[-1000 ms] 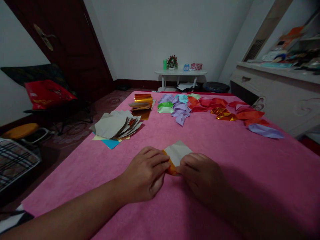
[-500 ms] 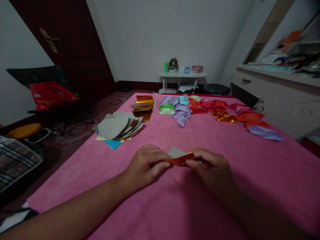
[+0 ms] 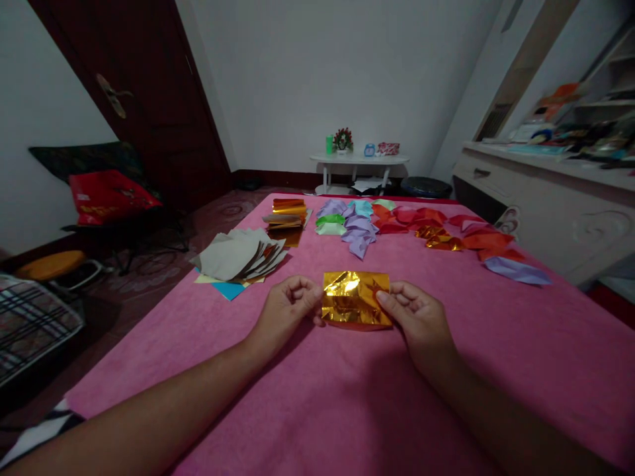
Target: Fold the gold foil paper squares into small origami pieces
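A sheet of shiny gold foil paper [image 3: 354,301], folded into a rectangle, is held just above the pink cloth in front of me. My right hand [image 3: 419,317] pinches its right edge, thumb on the front and the other fingers behind. At the left edge, my left hand [image 3: 292,304] is closed, with thumb and curled fingertips against the paper. A crease and a reddish-orange lower edge show along the bottom of the sheet.
A fanned stack of pale-backed sheets [image 3: 233,254] lies left on the pink cloth [image 3: 278,396]. Behind it are gold foil sheets [image 3: 288,218]. Folded purple papers [image 3: 360,231], red papers [image 3: 426,218] and gold folded pieces [image 3: 439,238] lie across the far side. A white cabinet [image 3: 546,192] stands right.
The foil paper has been turned from a narrow edge-on strip to show its broad gold face. Both hands stay at its sides, the left shifted slightly left. The camera view has tilted slightly.
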{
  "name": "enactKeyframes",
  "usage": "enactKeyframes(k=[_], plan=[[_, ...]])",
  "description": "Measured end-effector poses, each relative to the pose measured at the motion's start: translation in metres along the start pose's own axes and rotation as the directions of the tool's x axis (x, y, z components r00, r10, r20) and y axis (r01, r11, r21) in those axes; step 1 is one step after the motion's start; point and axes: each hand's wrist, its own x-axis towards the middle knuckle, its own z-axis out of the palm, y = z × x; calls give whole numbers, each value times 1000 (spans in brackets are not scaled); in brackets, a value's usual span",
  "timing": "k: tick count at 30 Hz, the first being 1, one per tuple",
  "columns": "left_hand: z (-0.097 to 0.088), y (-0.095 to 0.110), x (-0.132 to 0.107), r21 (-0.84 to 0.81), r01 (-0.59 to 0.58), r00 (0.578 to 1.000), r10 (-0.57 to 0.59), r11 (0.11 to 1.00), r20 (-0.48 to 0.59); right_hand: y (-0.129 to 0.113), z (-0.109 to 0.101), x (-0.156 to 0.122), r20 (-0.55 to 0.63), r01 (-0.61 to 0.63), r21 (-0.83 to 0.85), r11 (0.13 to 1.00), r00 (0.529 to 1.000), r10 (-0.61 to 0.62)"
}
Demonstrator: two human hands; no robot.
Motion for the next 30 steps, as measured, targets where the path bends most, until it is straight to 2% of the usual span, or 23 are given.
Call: enactKeyframes(k=[5, 8, 12, 19, 24, 30], plan=[[1, -4, 3, -26, -44, 997, 42, 999, -57, 3, 3, 3, -7, 44, -13, 999, 999, -44], [1, -5, 5, -25, -72, 992, 69, 997, -109, 5, 3, 3, -36, 89, -93, 992, 995, -93], [2, -6, 8, -13, -106, 987, 104, 994, -126, 7, 2, 3, -68, 189, -199, 962, 976, -206], [11, 1, 30, -109, -138, 988, 130, 984, -83, 5, 9, 14, -58, 291, -249, 924, 948, -314], [5, -4, 44, -112, -121, 992, 115, 986, -60, 3, 11, 28, 19, 362, -256, 896, 929, -369], [2, -12, 39, -122, -80, 996, 83, 989, 17, 11, 7, 35, 130, 350, -249, 903, 936, -327]])
